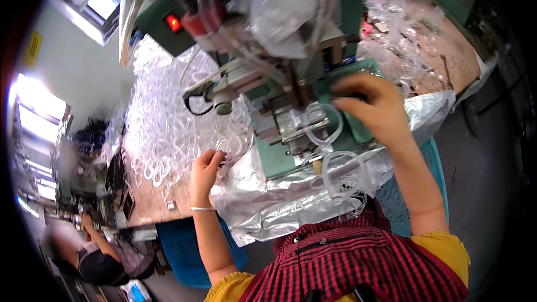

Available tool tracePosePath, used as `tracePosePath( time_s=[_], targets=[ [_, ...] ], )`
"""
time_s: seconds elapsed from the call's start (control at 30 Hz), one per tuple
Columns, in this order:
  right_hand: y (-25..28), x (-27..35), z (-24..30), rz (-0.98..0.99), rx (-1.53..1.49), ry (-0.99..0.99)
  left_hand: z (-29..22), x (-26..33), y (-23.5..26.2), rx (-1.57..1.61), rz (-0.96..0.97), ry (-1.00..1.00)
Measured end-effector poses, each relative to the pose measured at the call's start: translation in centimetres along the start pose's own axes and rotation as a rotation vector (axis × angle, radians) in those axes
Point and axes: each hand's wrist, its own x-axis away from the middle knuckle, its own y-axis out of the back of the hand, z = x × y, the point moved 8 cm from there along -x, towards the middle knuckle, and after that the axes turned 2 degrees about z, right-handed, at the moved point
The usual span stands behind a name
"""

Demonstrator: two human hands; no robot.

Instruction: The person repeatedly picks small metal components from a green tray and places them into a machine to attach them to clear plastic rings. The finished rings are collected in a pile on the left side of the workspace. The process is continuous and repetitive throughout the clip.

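My left hand (205, 174) is closed at the near edge of a big pile of clear plastic tube loops (168, 112), its thumb and fingers pinching a clear tube loop (222, 174). My right hand (376, 107), blurred, hovers over a green tray (358, 126) beside the machine; its thumb and fingers are curved apart, and nothing shows between them. A green bench machine (279, 159) stands between my hands, with a metal fixture (299, 123) under its head. One clear tube ring (340, 126) rests at this fixture. More tube loops (341, 182) lie on the foil in front.
Silver foil (251, 207) covers the bench's front edge. A clear plastic bag (279, 14) hangs on the machine head. Scraps and tubing (400, 39) lie at the back right. A blue crate (182, 257) stands below left. Another person (100, 260) works at the far left.
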Motion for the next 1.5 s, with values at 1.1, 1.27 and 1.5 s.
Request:
tracePosePath(
  time_s=[1.1,1.27,1.5],
  targets=[
    [6.1,1.9,-9.2,-0.323,0.953,0.182,-25.5,11.9,-16.5,-0.561,-0.175,-1.621],
    [1.9,0.4,-7.8,-0.02,0.982,0.398,-25.1,11.8,-16.3,-0.526,-0.17,-1.563],
    [4.8,0.3,-7.7,-0.234,1.001,0.331,-19.2,14.1,-14.3,-0.35,-0.34,-1.234]
  ],
)
